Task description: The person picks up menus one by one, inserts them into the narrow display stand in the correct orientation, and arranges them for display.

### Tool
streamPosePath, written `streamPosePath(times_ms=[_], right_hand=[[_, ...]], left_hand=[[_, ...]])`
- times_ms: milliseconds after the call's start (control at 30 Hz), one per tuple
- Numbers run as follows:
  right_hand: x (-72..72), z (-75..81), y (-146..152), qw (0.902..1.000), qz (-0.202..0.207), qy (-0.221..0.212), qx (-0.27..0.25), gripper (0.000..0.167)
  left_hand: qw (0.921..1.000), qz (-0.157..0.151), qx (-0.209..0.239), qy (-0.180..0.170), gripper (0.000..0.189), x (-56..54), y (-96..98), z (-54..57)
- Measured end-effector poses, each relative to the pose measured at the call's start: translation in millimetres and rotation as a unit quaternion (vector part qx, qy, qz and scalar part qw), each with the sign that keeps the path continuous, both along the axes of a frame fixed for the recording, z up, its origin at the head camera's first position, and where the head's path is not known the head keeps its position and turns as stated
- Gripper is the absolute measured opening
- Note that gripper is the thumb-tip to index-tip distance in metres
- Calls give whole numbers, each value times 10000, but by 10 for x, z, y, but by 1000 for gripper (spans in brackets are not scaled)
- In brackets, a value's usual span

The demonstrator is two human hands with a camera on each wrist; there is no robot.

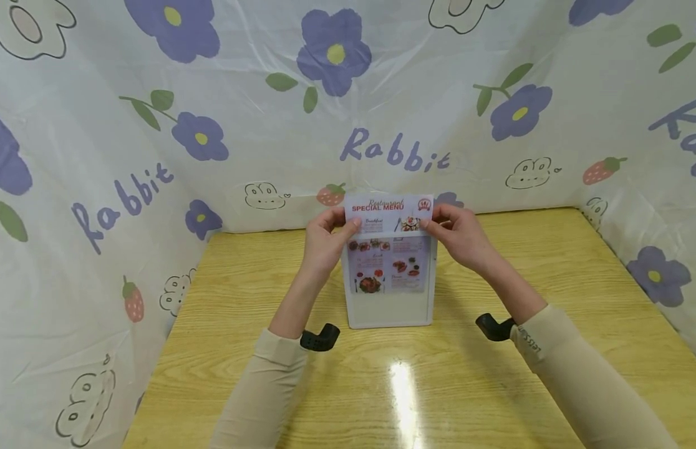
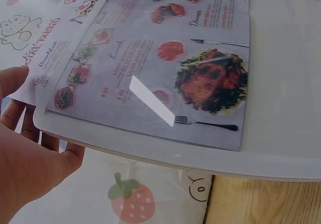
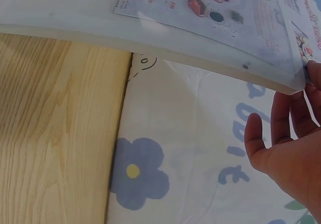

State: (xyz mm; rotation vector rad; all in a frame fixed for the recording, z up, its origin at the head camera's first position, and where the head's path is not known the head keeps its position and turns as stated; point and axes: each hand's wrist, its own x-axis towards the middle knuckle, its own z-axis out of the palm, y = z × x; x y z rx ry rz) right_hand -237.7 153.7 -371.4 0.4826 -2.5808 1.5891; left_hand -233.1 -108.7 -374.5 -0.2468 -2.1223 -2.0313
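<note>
A printed restaurant menu sheet (image 1: 386, 223) stands partly inside a white-framed display holder (image 1: 390, 313), its top part sticking out above the holder's upper edge. Below the sheet's lower edge, a bare strip of the holder shows. My left hand (image 1: 323, 244) pinches the sheet's left side near the top, thumb in front and fingers behind. On the opposite side my right hand (image 1: 464, 237) pinches it the same way, thumb over the food picture. In the left wrist view, the sheet's inserted part (image 2: 150, 58) lies behind a glossy clear cover.
The holder stands upright on a wood-grain table (image 1: 258, 374). Behind and on both sides hangs a white cloth (image 1: 303, 149) with flowers, strawberries and rabbits. A black curved piece (image 1: 321, 337) is at the left wrist, and another black piece (image 1: 494, 327) at the right.
</note>
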Motion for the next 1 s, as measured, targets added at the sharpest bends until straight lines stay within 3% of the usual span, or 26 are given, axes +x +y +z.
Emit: streamPosePath(times_ms=[633,1000], right_hand=[[13,-84,9,9997,182,83,-120,16],[16,-89,9,9998,156,3,-112,18]], left_hand=[[9998,41,189,32,18,-5,9,5],[9999,57,92,99,16,-1,1,-81]])
